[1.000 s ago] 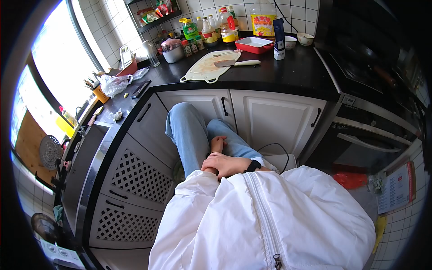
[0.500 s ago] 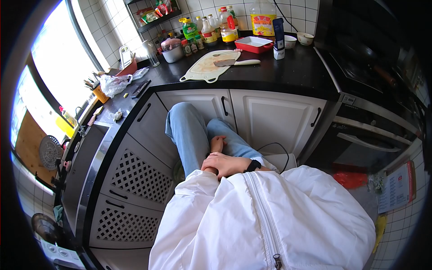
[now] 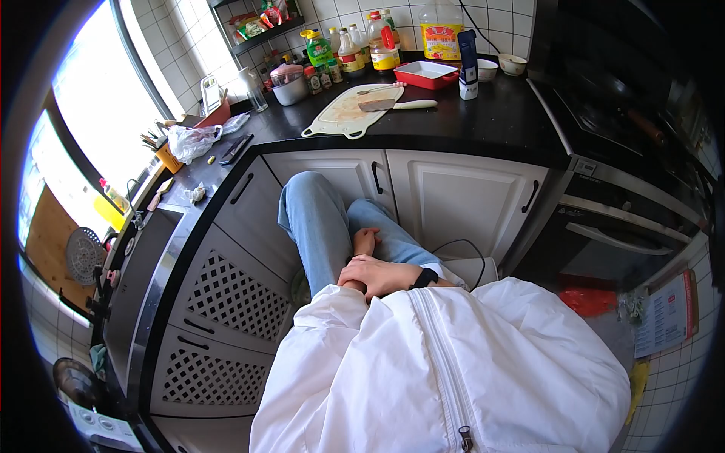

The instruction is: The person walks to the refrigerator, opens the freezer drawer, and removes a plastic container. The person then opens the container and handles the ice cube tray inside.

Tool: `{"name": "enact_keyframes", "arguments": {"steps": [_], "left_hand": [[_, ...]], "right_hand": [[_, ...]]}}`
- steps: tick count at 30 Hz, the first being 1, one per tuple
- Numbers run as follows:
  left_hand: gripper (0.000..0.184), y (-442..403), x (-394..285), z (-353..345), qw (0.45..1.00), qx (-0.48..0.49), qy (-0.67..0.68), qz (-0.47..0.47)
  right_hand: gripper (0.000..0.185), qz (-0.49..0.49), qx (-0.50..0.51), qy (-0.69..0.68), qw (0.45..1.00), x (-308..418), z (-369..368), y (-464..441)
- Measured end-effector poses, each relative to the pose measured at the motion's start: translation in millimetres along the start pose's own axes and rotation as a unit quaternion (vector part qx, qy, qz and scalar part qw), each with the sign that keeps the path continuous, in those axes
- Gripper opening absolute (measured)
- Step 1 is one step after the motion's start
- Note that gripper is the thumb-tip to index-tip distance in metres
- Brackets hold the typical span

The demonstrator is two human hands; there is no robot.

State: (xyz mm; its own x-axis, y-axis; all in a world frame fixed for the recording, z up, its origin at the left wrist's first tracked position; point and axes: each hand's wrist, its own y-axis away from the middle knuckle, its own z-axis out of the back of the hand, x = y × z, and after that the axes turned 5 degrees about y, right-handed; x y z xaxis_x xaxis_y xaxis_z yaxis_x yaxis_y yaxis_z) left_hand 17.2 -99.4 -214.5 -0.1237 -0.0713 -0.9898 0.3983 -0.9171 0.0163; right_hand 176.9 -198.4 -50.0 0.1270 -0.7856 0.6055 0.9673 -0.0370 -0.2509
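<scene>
My right hand (image 3: 381,275), with a dark band on its wrist, lies across my lap and is closed around my left wrist (image 3: 352,286). Beyond it my left hand (image 3: 365,241) rests between my thighs, partly covered, its visible fingers loosely stretched and holding nothing that shows. Both hands touch the blue jeans (image 3: 313,219) or lie just over them. On the dark counter (image 3: 498,124) ahead, out of contact with my hands, a white cutting board (image 3: 340,117) carries a knife (image 3: 408,105) with a pale handle.
Behind the board stand sauce bottles (image 3: 349,57), a red tray (image 3: 427,75), a tall dark blue box (image 3: 467,68) and a large oil jug (image 3: 441,34). The sink (image 3: 128,302) is at left, the stove (image 3: 596,113) and oven (image 3: 596,234) at right. White cabinet doors (image 3: 461,196) face my knees.
</scene>
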Motion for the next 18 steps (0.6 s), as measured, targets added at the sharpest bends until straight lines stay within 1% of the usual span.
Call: {"name": "enact_keyframes", "arguments": {"steps": [14,18], "left_hand": [[0.028,2.7,-3.9,-0.8,1.000,-0.003,-0.001,0.007],[0.028,-3.6,5.8,-0.4,1.000,0.001,0.016,0.009]], "right_hand": [[0.054,0.002,-0.001,0.001,1.000,0.1,-1.6,0.2],[0.054,0.003,-0.003,0.001,1.000,-0.7,-2.0,0.7]]}}
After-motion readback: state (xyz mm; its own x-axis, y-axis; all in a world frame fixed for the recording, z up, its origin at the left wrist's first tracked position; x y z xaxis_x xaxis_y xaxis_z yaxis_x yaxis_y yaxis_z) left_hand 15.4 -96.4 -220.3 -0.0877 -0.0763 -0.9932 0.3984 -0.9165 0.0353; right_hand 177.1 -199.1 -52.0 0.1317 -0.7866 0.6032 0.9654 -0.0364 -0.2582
